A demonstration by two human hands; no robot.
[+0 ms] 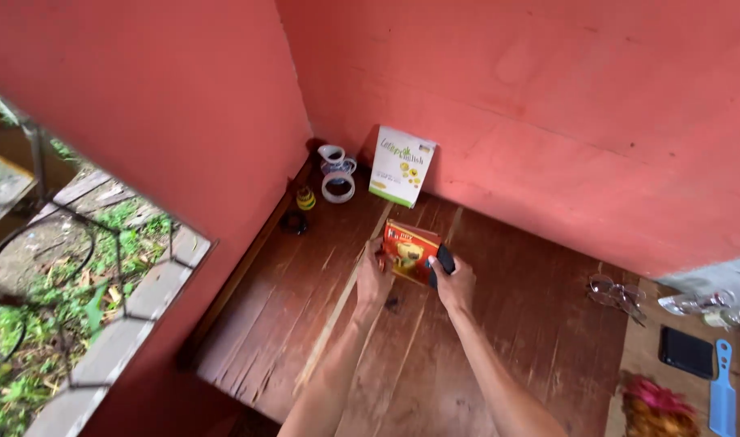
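Both hands hold a small red book over the middle of the wooden desk (499, 324); the left hand (373, 279) clamps its grip on the red book (409, 251); the right hand (455, 283) grips the book's right edge along with a dark object (445, 259); a white booklet (401, 165) leans against the far wall.

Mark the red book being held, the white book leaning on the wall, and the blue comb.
red book (409, 249), head view, middle of its front cover
white book (401, 165), head view, centre of its cover
blue comb (723, 398), head view, middle of its body
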